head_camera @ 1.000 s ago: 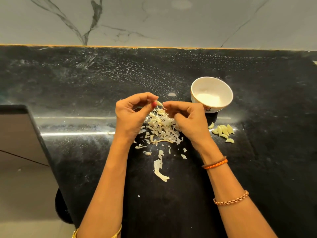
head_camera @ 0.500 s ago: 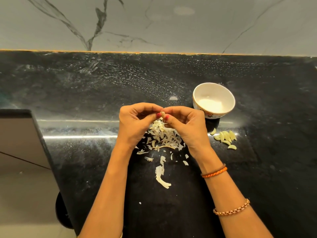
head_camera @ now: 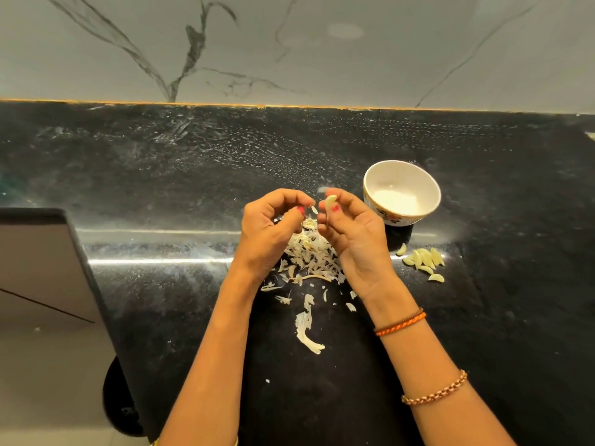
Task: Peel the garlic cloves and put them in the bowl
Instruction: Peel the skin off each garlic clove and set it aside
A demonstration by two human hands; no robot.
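My right hand point(head_camera: 352, 235) pinches a pale garlic clove point(head_camera: 329, 202) between thumb and fingers, just left of the white bowl point(head_camera: 431, 201). My left hand point(head_camera: 270, 235) sits close beside it, fingertips pinched on a thin scrap of garlic skin point(head_camera: 314, 209). Both hands hover over a heap of papery garlic peels point(head_camera: 310, 252) on the black counter. The bowl shows only its white inside. Several peeled cloves point(head_camera: 423, 260) lie on the counter in front of the bowl.
The black stone countertop point(head_camera: 161, 175) runs back to a marble wall point(head_camera: 322, 49). Its edge drops off at the left, beside a brown cabinet face point(head_camera: 38, 268). Loose peel strips point(head_camera: 307, 329) lie nearer to me.
The hands, which were pressed together on the clove, have drawn slightly apart; the clove now shows bare in my right hand and a bit of skin has come away in my left.
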